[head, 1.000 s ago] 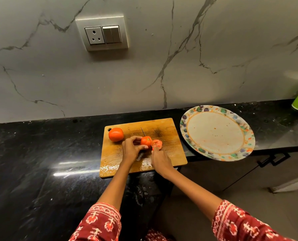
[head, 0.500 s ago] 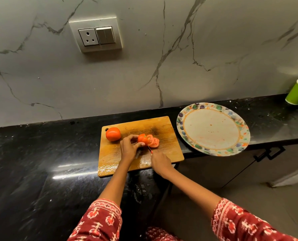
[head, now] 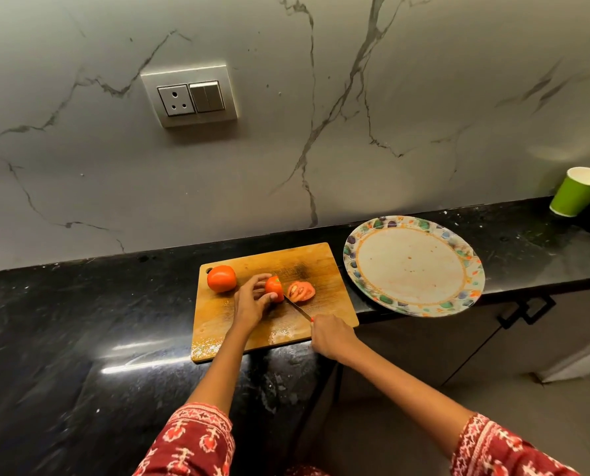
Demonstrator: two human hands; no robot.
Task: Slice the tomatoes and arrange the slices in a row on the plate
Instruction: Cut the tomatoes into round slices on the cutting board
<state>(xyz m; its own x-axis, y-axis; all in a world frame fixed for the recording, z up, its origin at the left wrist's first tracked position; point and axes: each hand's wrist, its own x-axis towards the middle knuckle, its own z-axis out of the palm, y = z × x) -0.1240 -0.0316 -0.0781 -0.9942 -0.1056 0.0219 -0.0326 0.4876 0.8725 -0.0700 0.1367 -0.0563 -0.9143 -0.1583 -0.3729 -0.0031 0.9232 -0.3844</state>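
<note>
On the rectangular wooden cutting board [head: 316, 266], the left hand [head: 252, 302] grips a partly cut red tomato [head: 274, 287] between curled fingers and thumb. The right hand [head: 329, 334] is clenched round the handle of a small steel-bladed knife [head: 297, 307], its tip touching the tomato. Cut slices [head: 301, 291] lie just beside it; a whole round red tomato [head: 221, 278] sits near the board's left corner. The round floral-rimmed plate [head: 355, 266] lies to the right on the black stone counter [head: 80, 321].

table [head: 63, 338]: black stone, polished, glaring under the light
cutting board [head: 314, 266]: wood, matt, looking worn and dark-stained at the middle
whole tomato [head: 221, 278]: smooth skin, shining
slices [head: 301, 291]: wet, seeded flesh showing
knife [head: 297, 308]: metal blade
plate [head: 355, 269]: glazed, patterned rim
wall [head: 424, 97]: veined marble, smooth
cup [head: 575, 195]: green paper, matt
</note>
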